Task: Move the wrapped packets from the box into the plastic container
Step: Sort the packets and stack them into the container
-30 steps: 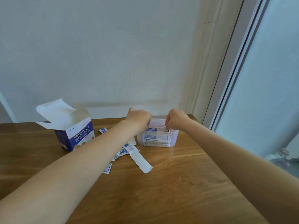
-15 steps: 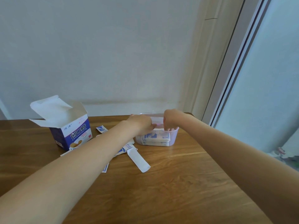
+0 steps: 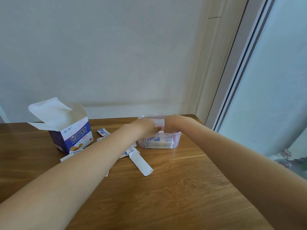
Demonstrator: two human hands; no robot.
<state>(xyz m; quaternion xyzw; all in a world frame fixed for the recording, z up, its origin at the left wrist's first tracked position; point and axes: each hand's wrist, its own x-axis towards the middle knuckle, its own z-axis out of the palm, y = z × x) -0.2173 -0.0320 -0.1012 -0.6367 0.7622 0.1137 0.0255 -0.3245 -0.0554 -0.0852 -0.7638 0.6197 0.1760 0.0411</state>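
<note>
1. The clear plastic container (image 3: 176,140) sits at the far side of the brown wooden worktop (image 3: 174,193), stacked with white-and-blue wrapped packets (image 3: 158,143)
2. Both the left hand (image 3: 146,127) and right hand (image 3: 172,124) reach into its top (grip unclear)
3. The open blue-and-white cardboard box (image 3: 73,136) stands left, with loose packets (image 3: 103,132) between

A brown wooden counter (image 3: 174,196) with visible grain stands against a plain white wall (image 3: 116,55). A grey-framed glass window (image 3: 274,88) rises at the right.
</note>
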